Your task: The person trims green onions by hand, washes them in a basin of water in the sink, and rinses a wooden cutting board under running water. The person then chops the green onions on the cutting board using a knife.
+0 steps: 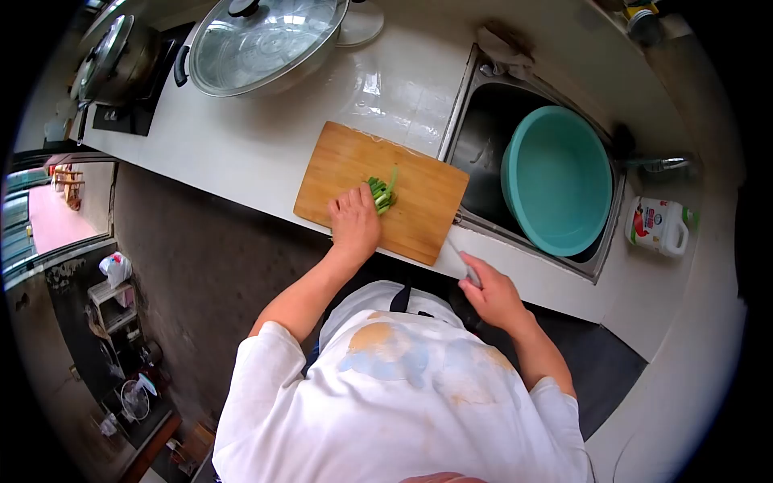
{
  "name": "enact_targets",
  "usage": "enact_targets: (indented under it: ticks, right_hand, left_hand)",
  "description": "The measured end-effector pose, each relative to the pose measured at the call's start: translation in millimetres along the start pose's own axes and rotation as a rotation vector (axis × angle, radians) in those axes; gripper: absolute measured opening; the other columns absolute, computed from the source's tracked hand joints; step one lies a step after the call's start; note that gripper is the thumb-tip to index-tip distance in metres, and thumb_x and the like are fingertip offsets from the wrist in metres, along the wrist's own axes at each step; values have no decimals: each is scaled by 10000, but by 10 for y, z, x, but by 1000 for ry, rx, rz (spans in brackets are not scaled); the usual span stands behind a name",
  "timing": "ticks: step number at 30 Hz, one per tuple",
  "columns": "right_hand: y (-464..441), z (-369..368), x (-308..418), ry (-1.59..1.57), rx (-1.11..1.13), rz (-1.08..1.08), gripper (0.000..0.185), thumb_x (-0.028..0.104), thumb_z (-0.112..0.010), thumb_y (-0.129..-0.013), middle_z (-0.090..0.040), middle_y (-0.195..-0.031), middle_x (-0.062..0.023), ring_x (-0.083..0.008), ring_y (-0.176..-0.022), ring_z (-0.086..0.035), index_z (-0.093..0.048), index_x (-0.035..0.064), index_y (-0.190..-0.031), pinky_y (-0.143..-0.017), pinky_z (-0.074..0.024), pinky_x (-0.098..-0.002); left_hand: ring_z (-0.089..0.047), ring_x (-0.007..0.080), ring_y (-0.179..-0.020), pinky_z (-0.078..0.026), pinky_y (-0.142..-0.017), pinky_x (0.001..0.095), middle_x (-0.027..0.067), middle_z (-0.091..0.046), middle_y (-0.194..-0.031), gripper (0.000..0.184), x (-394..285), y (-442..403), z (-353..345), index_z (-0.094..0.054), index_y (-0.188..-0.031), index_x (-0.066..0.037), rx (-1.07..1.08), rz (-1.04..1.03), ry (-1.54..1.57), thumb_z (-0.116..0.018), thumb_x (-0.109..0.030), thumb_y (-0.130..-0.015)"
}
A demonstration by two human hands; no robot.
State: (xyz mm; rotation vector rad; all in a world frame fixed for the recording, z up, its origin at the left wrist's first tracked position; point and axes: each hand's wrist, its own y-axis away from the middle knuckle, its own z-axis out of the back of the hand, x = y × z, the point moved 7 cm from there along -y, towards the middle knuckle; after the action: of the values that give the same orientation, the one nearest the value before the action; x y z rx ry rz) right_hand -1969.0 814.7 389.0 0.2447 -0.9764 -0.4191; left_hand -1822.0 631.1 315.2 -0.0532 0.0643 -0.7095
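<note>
A wooden cutting board lies on the white counter, its right corner reaching the sink's edge. Chopped green vegetable stalks rest in a small pile near the board's middle. My left hand is on the board with its fingers closed together against the pile's left side. Past the board's near right corner, my right hand is wrapped round the handle of a knife. The knife's blade points up and left toward the board's edge and is seen narrowly.
A metal sink holds a teal basin. Right of it stand a faucet and a white jug. A large lidded pan sits behind the board; a pot stands on the stove at far left.
</note>
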Motion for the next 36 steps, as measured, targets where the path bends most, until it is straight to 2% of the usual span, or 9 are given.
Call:
enact_targets:
  ticks: [2, 9, 18, 21, 24, 26, 30, 32, 36]
  right_hand:
    - [-37, -175, 33, 123, 97, 68, 409, 186, -545, -827, -561, -1111, -156, -339, -956, -557, -457, 63, -1207, -791, -466, -377]
    - [-113, -310, 73, 207, 146, 23, 378, 185, -522, -835, -571, -1073, -159, -345, -922, -561, -439, 67, -1185, -758, -466, -411]
    - [-352, -581, -50, 328, 198, -79, 384, 168, -504, -831, -600, -962, -190, -376, -809, -583, -370, 64, -1175, -686, -466, -455]
    - [-340, -593, -69, 303, 112, -25, 397, 182, -512, -833, -609, -840, -218, -392, -752, -585, -372, 83, -1191, -667, -464, -461]
    - [-351, -593, -71, 305, 115, -36, 391, 179, -508, -834, -609, -837, -216, -392, -756, -585, -373, 80, -1187, -665, -464, -459]
    - [-373, -629, -80, 318, 172, -63, 398, 166, -516, -818, -604, -904, -205, -382, -774, -585, -376, 53, -1172, -670, -464, -466]
    - [-360, -669, -22, 286, 134, -79, 391, 164, -515, -814, -608, -879, -200, -379, -760, -588, -385, 49, -1164, -662, -464, -467]
    - [-334, -655, -3, 313, 132, -88, 388, 162, -514, -810, -608, -868, -196, -375, -760, -589, -391, 52, -1160, -663, -465, -467]
    - [-303, -584, -18, 339, 138, -80, 381, 160, -514, -806, -611, -849, -198, -373, -758, -591, -401, 52, -1152, -664, -465, -468]
  left_hand:
    - [-490, 238, -841, -339, -727, 369, 99, -515, -890, 363, -6, 8, -17, -480, -1083, 2, -14, -6, -8, -484, -131, -745]
    - [-476, 226, -831, -336, -709, 365, 88, -503, -880, 358, 16, -4, -87, -489, -1084, -2, 54, -13, -16, -471, -147, -757]
    - [-488, 232, -819, -354, -689, 365, 89, -512, -868, 304, 37, -46, -120, -526, -1018, -4, 131, -41, -30, -459, -149, -760]
    - [-502, 240, -822, -379, -663, 370, 94, -517, -860, 282, 79, -40, -88, -528, -999, -6, 54, -67, 46, -461, -140, -760]
    - [-521, 262, -790, -403, -632, 388, 104, -525, -821, 260, 92, -56, -75, -527, -981, -2, -5, -113, 124, -467, -121, -758]
    - [-533, 289, -740, -413, -609, 411, 119, -530, -782, 228, 94, -63, -91, -526, -947, 0, 13, -112, 195, -477, -103, -750]
    - [-531, 309, -709, -413, -603, 420, 134, -529, -762, 202, 111, -53, -117, -523, -918, 0, 31, -132, 262, -481, -89, -742]
    - [-515, 350, -692, -409, -608, 452, 167, -516, -751, 202, 128, -46, -107, -497, -862, 4, -5, -142, 299, -551, -73, -683]
    - [-520, 352, -691, -414, -604, 450, 166, -519, -750, 216, 154, -39, -152, -492, -845, 0, -9, -178, 276, -570, -81, -661]
